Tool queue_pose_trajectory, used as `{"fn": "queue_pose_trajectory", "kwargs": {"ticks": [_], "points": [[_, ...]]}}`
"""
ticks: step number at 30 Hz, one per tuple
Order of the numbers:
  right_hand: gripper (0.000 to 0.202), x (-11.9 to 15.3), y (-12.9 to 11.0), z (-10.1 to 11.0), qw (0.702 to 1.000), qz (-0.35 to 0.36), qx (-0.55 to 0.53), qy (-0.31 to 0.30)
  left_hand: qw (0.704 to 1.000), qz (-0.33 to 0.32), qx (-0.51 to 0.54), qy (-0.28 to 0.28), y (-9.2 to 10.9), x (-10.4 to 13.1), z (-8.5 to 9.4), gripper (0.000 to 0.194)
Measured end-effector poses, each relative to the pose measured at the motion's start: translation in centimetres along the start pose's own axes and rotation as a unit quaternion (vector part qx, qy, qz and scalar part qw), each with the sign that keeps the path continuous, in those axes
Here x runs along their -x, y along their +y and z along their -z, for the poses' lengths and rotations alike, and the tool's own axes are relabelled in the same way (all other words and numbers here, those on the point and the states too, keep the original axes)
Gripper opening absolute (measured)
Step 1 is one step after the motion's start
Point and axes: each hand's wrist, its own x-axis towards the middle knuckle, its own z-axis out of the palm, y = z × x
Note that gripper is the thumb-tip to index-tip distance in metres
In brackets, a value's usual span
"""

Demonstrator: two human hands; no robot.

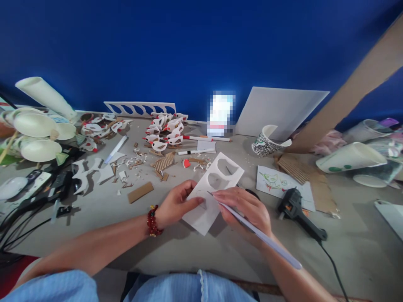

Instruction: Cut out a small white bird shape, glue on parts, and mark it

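Observation:
My left hand (pixel 181 200) grips the lower left edge of a white foam board piece (pixel 201 218), thumb on top and fingers curled at its side. Two rounded holes are cut through the board's upper part. In my right hand (pixel 247 209) is a slim pale lilac craft knife (pixel 267 241), held like a pen. Its thin tip touches or hovers just over the board, below the lower hole; which of the two I cannot tell. Partly hidden behind my right hand lies a dark-handled tool (pixel 252 193). A red beaded bracelet (pixel 154 221) circles my left wrist.
White bird figures (pixel 166 130) cluster behind the board, with foam and cardboard scraps (pixel 163 163) in front. A glue gun (pixel 297 214) with a cord lies right, by a drawing (pixel 270 180). Paper cups (pixel 267 140), a lit phone (pixel 220 113) and a power strip (pixel 56 193) surround the work area.

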Motion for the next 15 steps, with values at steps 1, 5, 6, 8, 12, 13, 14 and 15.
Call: {"fn": "queue_pose_trajectory", "kwargs": {"ticks": [1, 5, 6, 8, 12, 13, 14, 15], "points": [[0.026, 0.00, 0.06, 0.00, 1.000, -0.002, 0.003, -0.004, 1.000, -0.005, -0.003, 0.001, -0.10, 0.00, 0.04, 0.036], [0.025, 0.08, 0.32, -0.07, 1.000, 0.000, 0.010, -0.019, 1.000, -0.020, -0.016, 0.002, -0.57, -0.03, 0.20, 0.033], [0.025, 0.11, 0.38, -0.09, 1.000, 0.001, 0.012, -0.022, 1.000, -0.022, -0.018, 0.002, -0.68, -0.04, 0.23, 0.033], [0.025, 0.14, 0.46, -0.10, 1.000, 0.002, 0.017, -0.026, 1.000, -0.023, -0.018, 0.002, -0.86, -0.05, 0.28, 0.033], [0.024, 0.06, 0.39, -0.04, 0.999, -0.001, 0.025, -0.025, 1.000, -0.021, -0.018, 0.006, -1.00, -0.07, 0.28, 0.034], [0.023, 0.03, 0.37, -0.02, 0.999, 0.000, 0.025, -0.026, 1.000, -0.020, -0.019, 0.007, -1.00, -0.08, 0.27, 0.034], [0.023, 0.02, 0.36, 0.00, 0.999, 0.001, 0.025, -0.027, 1.000, -0.020, -0.020, 0.008, -1.01, -0.11, 0.28, 0.034], [0.023, 0.01, 0.38, 0.02, 0.999, 0.002, 0.024, -0.030, 1.000, -0.020, -0.021, 0.008, -1.01, -0.14, 0.30, 0.033]]}}
